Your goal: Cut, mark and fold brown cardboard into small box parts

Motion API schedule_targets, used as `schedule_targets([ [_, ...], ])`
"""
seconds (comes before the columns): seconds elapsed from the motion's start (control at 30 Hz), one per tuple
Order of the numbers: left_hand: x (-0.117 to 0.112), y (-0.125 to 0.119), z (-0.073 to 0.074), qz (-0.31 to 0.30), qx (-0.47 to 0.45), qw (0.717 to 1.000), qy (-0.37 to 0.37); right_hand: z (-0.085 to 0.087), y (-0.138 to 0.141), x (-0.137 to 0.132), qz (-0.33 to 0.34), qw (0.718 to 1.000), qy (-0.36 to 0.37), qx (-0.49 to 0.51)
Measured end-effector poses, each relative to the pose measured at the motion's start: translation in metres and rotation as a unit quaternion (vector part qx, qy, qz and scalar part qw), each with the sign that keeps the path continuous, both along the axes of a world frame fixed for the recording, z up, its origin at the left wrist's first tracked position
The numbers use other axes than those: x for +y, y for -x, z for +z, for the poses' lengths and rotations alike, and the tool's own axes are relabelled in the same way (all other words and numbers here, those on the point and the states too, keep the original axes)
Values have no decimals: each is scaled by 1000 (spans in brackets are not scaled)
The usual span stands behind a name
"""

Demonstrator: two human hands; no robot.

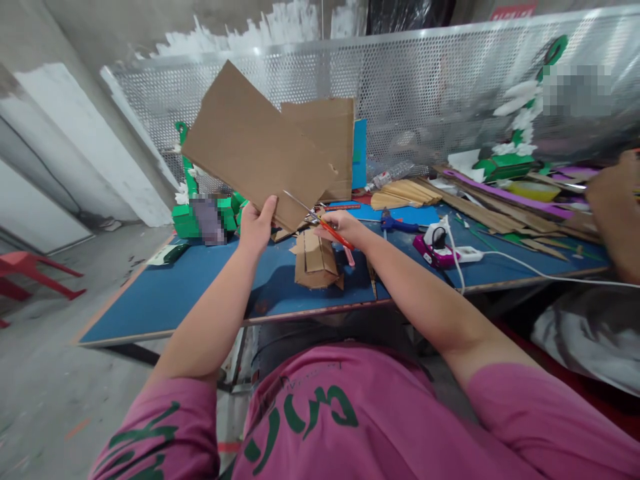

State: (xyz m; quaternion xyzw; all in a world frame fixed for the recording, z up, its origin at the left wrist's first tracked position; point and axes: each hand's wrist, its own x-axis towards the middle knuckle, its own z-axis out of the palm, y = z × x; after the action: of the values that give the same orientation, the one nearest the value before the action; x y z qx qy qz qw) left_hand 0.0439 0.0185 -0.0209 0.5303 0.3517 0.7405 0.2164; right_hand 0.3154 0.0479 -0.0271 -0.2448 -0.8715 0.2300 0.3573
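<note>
My left hand grips the lower edge of a large brown cardboard sheet, thumb on its near face, holding it tilted above the table. In my right hand is a pair of scissors with orange handles. Their blades point up and left, lying against the lower edge of the sheet; whether they are cutting into it I cannot tell. Just below my hands, a small folded cardboard box shape rests on the blue table. Behind the held sheet another cardboard piece stands upright.
A blue glue gun and a purple and white power strip with a white cable lie at the right. Cardboard strips pile up beyond. Green decorated pieces stand at the left. Mesh panelling runs behind the table.
</note>
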Motion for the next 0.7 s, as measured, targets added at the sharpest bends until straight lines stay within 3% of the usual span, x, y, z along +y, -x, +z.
schedule_targets([
  [0.17, -6, -2, 8, -24, -53, 997, -47, 5, 5, -11, 55, 995, 81, 13],
  [0.3, -6, -2, 11, -29, -78, 995, -53, 8, 4, -17, 71, 992, 106, -8],
  [0.7, -3, 3, 10, -5, -48, 997, -52, 3, 7, -13, -7, 1000, 3, -26],
])
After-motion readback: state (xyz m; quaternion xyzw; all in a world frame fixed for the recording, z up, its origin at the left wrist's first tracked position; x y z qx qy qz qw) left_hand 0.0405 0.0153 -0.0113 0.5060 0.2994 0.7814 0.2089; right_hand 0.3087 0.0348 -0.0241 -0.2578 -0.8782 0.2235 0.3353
